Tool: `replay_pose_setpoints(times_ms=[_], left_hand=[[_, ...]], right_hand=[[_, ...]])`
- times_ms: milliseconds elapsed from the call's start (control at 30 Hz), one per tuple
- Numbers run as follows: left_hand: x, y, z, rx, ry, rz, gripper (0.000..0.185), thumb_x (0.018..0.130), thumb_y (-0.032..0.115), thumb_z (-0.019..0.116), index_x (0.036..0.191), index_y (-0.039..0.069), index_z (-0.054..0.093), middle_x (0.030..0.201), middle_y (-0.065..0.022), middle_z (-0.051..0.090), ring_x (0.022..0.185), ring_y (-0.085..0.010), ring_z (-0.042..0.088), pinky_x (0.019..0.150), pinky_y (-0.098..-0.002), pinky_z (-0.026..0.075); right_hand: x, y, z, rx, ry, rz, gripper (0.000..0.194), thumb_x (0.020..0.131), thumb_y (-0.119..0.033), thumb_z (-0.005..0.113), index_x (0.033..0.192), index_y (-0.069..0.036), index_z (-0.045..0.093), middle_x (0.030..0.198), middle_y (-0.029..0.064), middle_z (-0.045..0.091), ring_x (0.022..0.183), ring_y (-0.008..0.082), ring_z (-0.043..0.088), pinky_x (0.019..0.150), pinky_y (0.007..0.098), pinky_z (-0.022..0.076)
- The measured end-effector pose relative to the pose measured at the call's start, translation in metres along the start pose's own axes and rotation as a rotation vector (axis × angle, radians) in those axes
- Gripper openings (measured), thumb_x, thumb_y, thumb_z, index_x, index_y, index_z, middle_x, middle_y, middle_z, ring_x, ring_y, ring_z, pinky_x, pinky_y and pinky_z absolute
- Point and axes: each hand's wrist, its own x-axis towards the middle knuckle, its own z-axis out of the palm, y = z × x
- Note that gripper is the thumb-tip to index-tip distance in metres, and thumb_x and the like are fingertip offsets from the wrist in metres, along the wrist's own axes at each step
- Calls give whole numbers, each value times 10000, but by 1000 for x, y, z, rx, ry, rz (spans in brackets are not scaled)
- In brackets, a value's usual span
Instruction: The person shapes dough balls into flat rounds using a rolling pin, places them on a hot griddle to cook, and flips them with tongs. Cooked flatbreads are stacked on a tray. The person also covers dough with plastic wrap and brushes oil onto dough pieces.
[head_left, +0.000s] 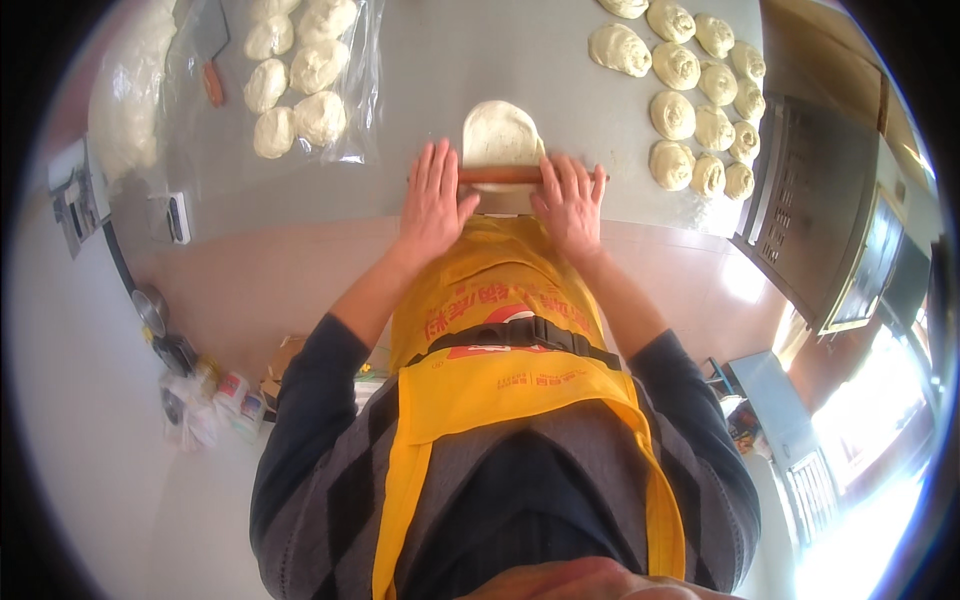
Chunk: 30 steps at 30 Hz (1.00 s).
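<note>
A flattened oval of dough (500, 135) lies on the metal worktop (427, 52) before me. Across its near end runs a wooden rolling pin (500, 175). My left hand (437, 191) presses on the pin's left end with its fingers stretched out flat. On the right end rests my right hand (570, 196), palm down, fingers extended over the wood. Coiled dough pieces (674, 115) stand in rows at the right of the worktop. To the left, more dough balls (320, 118) lie on clear plastic sheeting (364, 112).
At the far left a large mass of dough (135, 90) lies under plastic. Beside it is a scraper with an orange handle (213, 84). A small white device (178, 218) sits at the near left edge. A metal cabinet-like appliance (817, 210) adjoins the worktop's right side.
</note>
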Motion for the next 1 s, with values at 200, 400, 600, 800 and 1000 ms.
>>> replay_pose_setpoints(times_ms=[200,400,600,800,1000], left_hand=[[92,10,-23,-214,71,86,507,949,155,665,1419,16,535,1401,-185,582,1244,-381,575,1025,-471,487],[165,13,8,-22,-668,350,258,855,102,700,1111,76,689,1075,-106,660,1043,-310,625,878,-456,524],[167,22,-23,-348,-888,203,123,858,40,696,946,69,614,890,-51,638,845,-241,596,806,-383,497],[146,-12,-48,-858,-587,-236,214,931,140,753,1029,30,598,951,-38,626,911,-111,583,816,-311,486],[140,-23,-27,-158,-116,99,372,901,166,758,1232,42,641,1137,-143,697,1018,-333,673,885,-408,538]], right_hand=[[7,7,-52,161,47,-138,415,860,-44,593,1266,-97,662,1134,75,612,1048,296,575,994,463,420],[-36,45,-90,86,38,-37,443,829,-33,607,1262,-103,668,1155,80,615,1063,297,574,936,449,446],[-82,55,-107,134,89,183,412,829,22,689,1228,-79,682,1120,88,636,1009,314,592,900,443,466],[-77,61,-112,217,191,320,392,826,40,742,1203,-56,694,1111,114,661,1007,334,609,883,444,491],[-51,70,-112,185,232,331,382,836,79,739,1198,-33,688,1089,109,668,935,286,646,854,396,530]])
